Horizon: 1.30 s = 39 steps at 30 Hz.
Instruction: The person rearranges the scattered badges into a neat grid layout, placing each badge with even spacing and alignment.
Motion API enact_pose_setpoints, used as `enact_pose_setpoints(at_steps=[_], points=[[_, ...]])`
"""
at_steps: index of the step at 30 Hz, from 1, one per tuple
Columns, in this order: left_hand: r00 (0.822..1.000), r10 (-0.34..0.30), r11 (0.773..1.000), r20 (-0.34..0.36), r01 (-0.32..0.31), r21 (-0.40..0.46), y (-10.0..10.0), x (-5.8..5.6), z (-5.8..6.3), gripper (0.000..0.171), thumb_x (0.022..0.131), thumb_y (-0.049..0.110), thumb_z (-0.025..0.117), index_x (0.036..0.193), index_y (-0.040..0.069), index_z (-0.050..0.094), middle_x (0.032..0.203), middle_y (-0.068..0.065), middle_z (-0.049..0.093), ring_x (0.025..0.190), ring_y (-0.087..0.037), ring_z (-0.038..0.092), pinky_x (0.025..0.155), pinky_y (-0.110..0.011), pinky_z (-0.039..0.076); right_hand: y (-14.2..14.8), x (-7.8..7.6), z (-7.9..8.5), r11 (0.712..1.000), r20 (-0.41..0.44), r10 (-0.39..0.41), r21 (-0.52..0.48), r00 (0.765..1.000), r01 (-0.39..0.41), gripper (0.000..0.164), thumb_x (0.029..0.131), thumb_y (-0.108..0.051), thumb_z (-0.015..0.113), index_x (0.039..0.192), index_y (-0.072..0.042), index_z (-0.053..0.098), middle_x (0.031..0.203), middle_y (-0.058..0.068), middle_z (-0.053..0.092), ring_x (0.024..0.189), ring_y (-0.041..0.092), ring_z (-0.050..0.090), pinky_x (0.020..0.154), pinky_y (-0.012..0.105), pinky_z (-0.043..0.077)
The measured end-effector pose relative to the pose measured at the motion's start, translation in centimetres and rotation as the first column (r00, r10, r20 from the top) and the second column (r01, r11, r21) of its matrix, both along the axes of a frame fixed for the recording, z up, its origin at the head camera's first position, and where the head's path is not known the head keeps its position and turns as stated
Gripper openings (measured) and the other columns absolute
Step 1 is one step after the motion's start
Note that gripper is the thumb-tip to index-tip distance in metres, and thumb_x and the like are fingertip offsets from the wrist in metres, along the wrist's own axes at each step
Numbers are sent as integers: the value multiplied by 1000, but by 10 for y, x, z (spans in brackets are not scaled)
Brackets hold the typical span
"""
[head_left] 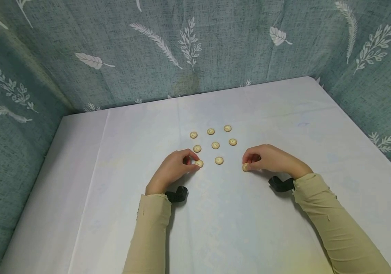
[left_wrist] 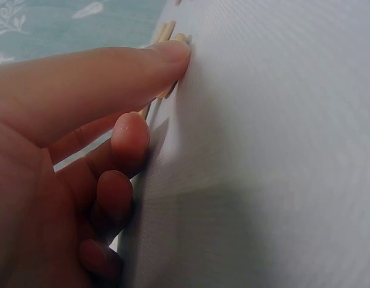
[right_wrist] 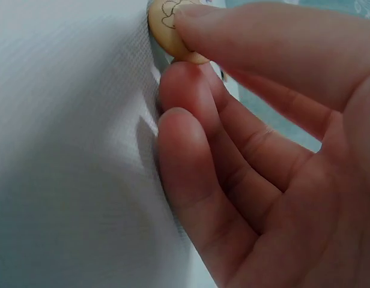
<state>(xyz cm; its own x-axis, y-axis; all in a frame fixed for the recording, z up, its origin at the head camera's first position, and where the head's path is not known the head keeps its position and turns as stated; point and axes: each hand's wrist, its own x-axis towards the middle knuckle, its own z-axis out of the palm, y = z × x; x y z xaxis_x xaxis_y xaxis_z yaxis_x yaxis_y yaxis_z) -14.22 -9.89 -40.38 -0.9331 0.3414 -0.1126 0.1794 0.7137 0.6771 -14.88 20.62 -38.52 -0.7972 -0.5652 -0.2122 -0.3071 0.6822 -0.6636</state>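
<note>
My left hand (head_left: 173,167) pinches a pale wooden button (head_left: 200,163) between thumb and forefinger, low on the white tabletop. In the left wrist view the thumb (left_wrist: 167,57) covers much of that button. Farther right, my right hand (head_left: 272,158) holds another wooden button (head_left: 245,167) by its edge, tilted up. A curly line shows on that button's face (right_wrist: 164,30) in the right wrist view, with the thumb over part of it. Between the hands lies a loose button (head_left: 219,160). Behind it are more buttons in two rows, among them a middle one (head_left: 215,145).
A white cloth (head_left: 96,228) covers the table. Green leaf-patterned curtains (head_left: 120,45) hang along the back and both sides. Each wrist carries a black strap mount, at the left (head_left: 177,194) and at the right (head_left: 281,184).
</note>
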Motion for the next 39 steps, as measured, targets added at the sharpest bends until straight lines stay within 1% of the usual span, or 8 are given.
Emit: enact_pose_setpoints(at_steps=[7,12,20,26,39], points=[[1000,3,1000,6,-3,10,0,1,3,16,78,23,68,92,21,62,70,-1,50,66,-15,46,63,-29,37,0,0,2,1000,12,-15,2,1000,15,8,79,-25,67,86,-22,64,79,-8,61,76,14,52,70,32,42],[1000,5,1000,16,-5,14,0,0,3,16,78,24,67,93,21,62,70,-1,50,66,-15,46,62,-29,37,0,0,2,1000,17,-21,3,1000,21,9,80,-27,66,88,-21,64,81,-7,61,73,15,53,67,32,43],[1000,10,1000,22,-10,5,0,-1,1,17,78,24,67,93,21,62,71,-1,50,67,-15,46,62,-29,36,1,-2,-1,999,42,-37,-21,998,38,12,81,-27,66,90,-20,64,82,-5,61,71,16,54,64,32,44],[1000,2,1000,5,-2,-3,1,-1,1,16,78,25,68,93,20,62,70,0,50,66,-15,46,62,-29,36,1,-4,-3,999,34,-45,-20,998,45,13,81,-29,65,91,-21,64,83,-5,61,71,16,54,64,32,44],[1000,-5,1000,-3,5,-5,2,0,2,15,79,25,67,92,20,61,69,0,50,65,-15,46,62,-29,36,0,-4,-6,996,32,-82,-33,996,83,13,82,-22,63,96,-20,64,90,-5,62,75,16,53,64,31,45]])
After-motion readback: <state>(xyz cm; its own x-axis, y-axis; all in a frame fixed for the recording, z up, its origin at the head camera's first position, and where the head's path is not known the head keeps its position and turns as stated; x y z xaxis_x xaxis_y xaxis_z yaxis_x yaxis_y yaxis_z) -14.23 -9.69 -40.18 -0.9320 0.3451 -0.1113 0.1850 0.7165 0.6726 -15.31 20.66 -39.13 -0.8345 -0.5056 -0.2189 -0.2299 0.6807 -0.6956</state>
